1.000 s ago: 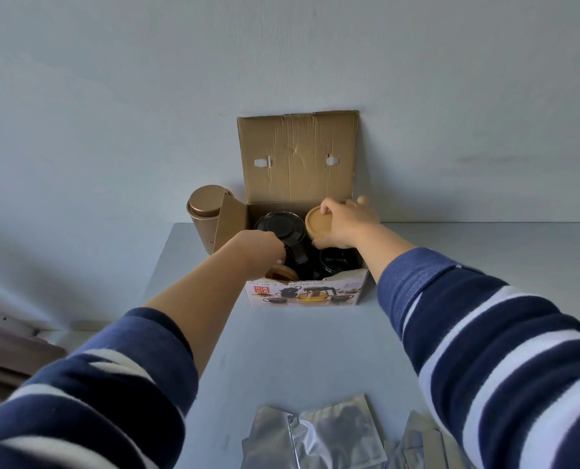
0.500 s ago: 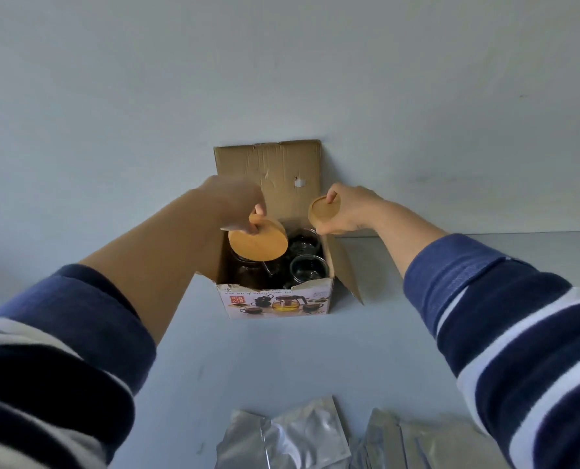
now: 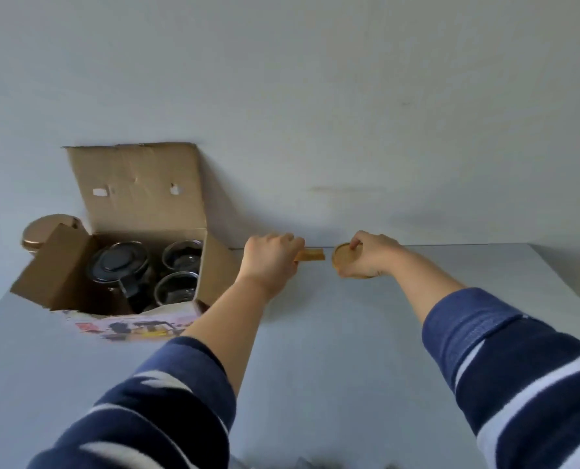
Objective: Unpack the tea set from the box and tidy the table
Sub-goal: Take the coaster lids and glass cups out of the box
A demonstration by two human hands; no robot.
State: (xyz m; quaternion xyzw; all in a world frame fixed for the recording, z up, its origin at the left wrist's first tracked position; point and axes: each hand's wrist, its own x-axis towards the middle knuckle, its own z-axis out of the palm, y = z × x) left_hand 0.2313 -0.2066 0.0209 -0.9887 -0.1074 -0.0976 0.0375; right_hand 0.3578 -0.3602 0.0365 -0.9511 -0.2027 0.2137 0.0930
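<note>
Open cardboard box sits at the left rear of the pale grey surface, back flap upright against the wall, side flaps splayed outward; the printed front panel shows pictures of a tea set, blurred. Inside the box: a glass teapot with a dark round lid and dark handle on the left side, and two clear glass cups stacked front-to-back on the right side, rims up. A gold-brown lidded canister stands just behind the box's left flap, partly hidden by it. Both hands are out of the box, to its right, near the surface's back edge by the wall. Left hand: grip closed, fingers curled down over a flat tan wooden coaster, seen edge-on, about half of it projecting to the right from under the knuckles. Right hand: grip closed, thumb and fingers pinching a second round wooden coaster, tilted so its face with a raised rim shows; its lower edge is near the surface, contact cannot be determined. The two coasters are just beside each other, a small gap between them. Both forearms bare, navy sleeves with white stripes pushed up.
</note>
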